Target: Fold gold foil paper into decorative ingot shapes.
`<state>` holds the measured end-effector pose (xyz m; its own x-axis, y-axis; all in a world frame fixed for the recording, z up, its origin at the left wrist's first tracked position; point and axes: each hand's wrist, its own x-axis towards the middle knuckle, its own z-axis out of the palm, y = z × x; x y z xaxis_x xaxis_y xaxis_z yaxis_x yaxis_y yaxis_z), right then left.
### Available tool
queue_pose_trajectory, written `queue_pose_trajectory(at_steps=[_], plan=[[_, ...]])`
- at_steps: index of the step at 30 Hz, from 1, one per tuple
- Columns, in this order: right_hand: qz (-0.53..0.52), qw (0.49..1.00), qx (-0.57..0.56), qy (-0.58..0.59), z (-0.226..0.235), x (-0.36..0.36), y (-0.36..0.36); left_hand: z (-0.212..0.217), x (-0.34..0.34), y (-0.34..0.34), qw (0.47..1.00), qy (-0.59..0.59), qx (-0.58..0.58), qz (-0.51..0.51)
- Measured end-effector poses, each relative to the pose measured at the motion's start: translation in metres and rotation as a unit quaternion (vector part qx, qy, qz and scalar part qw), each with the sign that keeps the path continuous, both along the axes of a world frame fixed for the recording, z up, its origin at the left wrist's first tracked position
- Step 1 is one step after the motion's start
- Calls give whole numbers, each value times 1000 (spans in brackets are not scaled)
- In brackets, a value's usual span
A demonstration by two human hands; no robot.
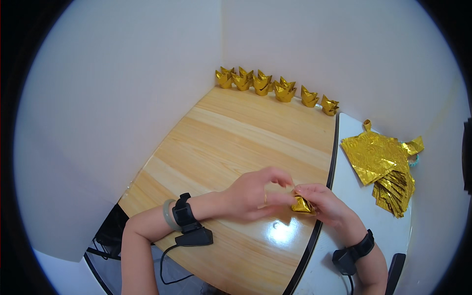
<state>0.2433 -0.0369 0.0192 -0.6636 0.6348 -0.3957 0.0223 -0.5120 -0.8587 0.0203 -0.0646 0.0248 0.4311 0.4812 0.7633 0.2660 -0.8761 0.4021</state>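
A small folded piece of gold foil paper [301, 205] is held above the right part of the wooden table. My right hand [330, 205] grips it from the right, thumb along its upper edge. My left hand [253, 194] reaches in from the left, its curved fingers apart and slightly blurred. Its fingertips are at the foil's left side; whether they touch it is hard to see. Finished-looking folded gold foil shapes [285, 90] with pointed tips stand in a row along the table's far edge.
Flat gold foil sheets [376, 152] lie on a white surface [348, 129] at the right, with a fanned stack of foil [395, 191] beside them. A turquoise beaded ring [414, 161] shows behind. Walls rise at the left and back. A cable [163, 268] hangs from my left wrist's black device.
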Motion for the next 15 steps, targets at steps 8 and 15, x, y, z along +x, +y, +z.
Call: queue_pose_trajectory(at_steps=[8,15], plan=[[-7,836,509,-204,20,-1,-5,-3,-6,2,976,211,31,-31],[128,673,693,-223,45,2,-14,-5,-9,6,975,220,-5,-42]])
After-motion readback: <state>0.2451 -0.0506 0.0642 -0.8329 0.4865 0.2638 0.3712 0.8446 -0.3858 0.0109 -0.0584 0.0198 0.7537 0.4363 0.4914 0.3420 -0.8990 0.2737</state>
